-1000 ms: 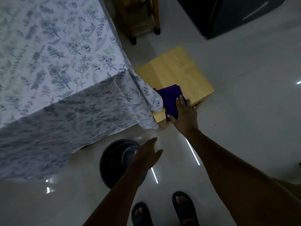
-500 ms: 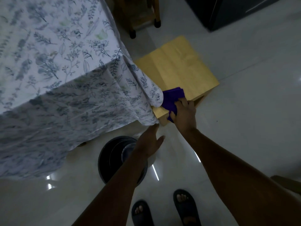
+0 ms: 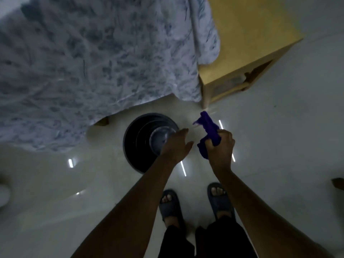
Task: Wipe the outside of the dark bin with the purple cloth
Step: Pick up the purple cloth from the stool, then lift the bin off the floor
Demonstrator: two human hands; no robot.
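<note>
The dark round bin (image 3: 136, 144) stands on the pale floor, seen from above, just below the hanging edge of the tablecloth. My left hand (image 3: 176, 144) hovers over the bin's right rim with its fingers apart and nothing in it. The purple cloth (image 3: 209, 132) is bunched in my right hand (image 3: 220, 146), which is closed in a fist just right of the bin, above the floor. Part of the cloth sticks out above the fist and part hangs below it.
A table under a floral cloth (image 3: 96, 58) fills the upper left. A low wooden stool (image 3: 247, 43) stands at the upper right. My feet in dark sandals (image 3: 218, 200) are on the glossy floor (image 3: 279, 146) below the bin.
My right hand has lifted the purple cloth off the wooden stool and pulled it back beside the bin. The view has tilted downward. My left hand stays over the bin's rim.
</note>
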